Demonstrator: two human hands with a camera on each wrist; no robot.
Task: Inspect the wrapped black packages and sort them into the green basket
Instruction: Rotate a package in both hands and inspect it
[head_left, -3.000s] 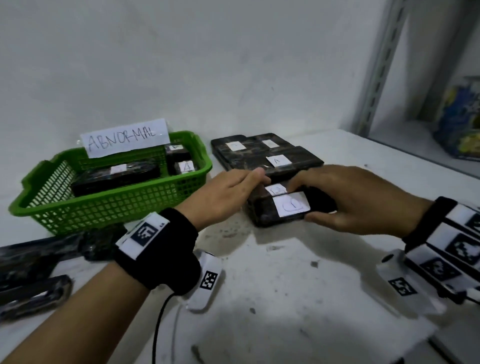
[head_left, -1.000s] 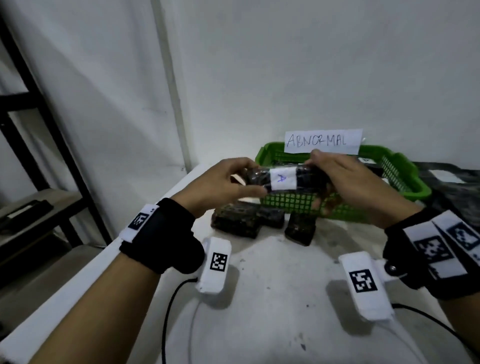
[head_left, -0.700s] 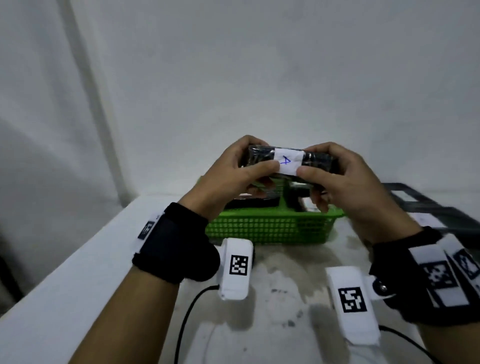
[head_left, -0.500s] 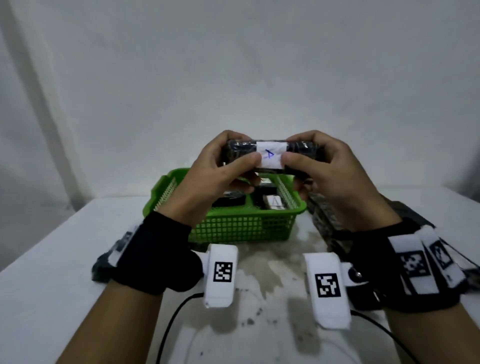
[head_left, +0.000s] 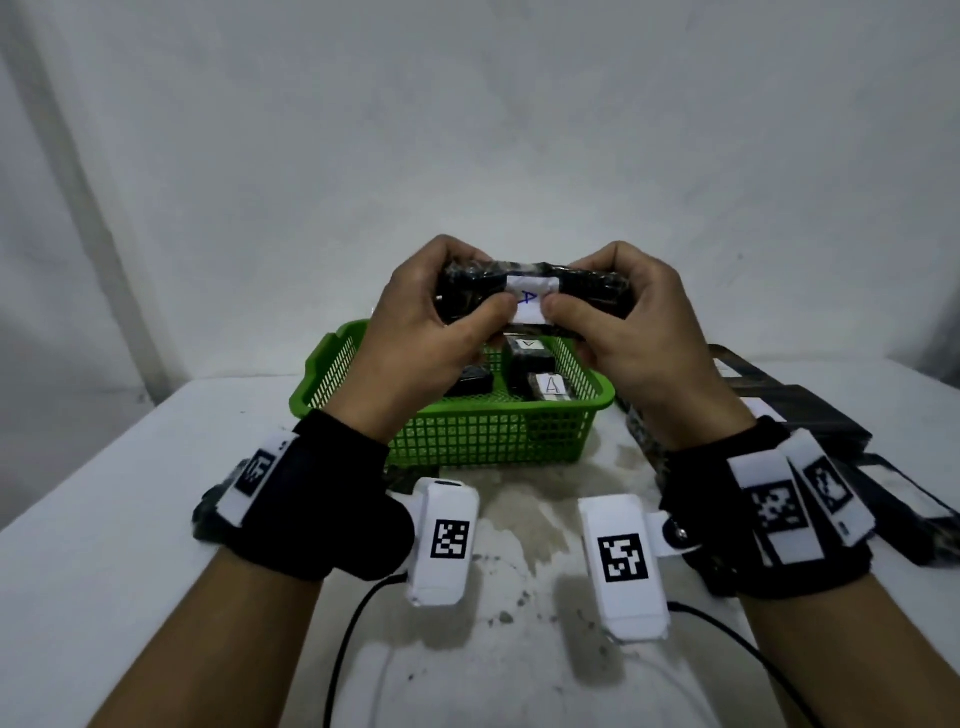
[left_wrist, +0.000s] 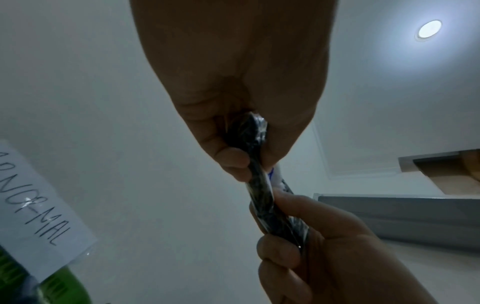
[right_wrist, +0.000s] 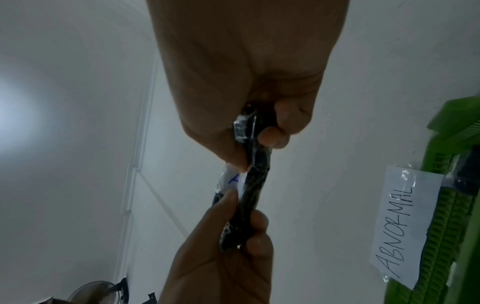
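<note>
Above the stained white table (head_left: 156, 519), my left hand (head_left: 415, 332) and right hand (head_left: 634, 332) each pinch one end of a flat, film-wrapped black package (head_left: 467, 291) with paper label; beyond, green plastic mesh basket (head_left: 488, 431) holding similar packages.

I read a blue handwritten "A" on the white label (head_left: 531, 301) of the wrapped black package (head_left: 597, 291) held above the green basket (head_left: 488, 431). Inside the basket, another package (head_left: 550, 387) carried a white label with an "A", and a third one (head_left: 530, 351) behind it did too. A white paper sign (right_wrist: 405, 224) fixed to the basket read "ABNORMAL" in black handwriting. Square black-and-white code markers (head_left: 450, 540) sat on the wrist units; I could not decode them.
</note>
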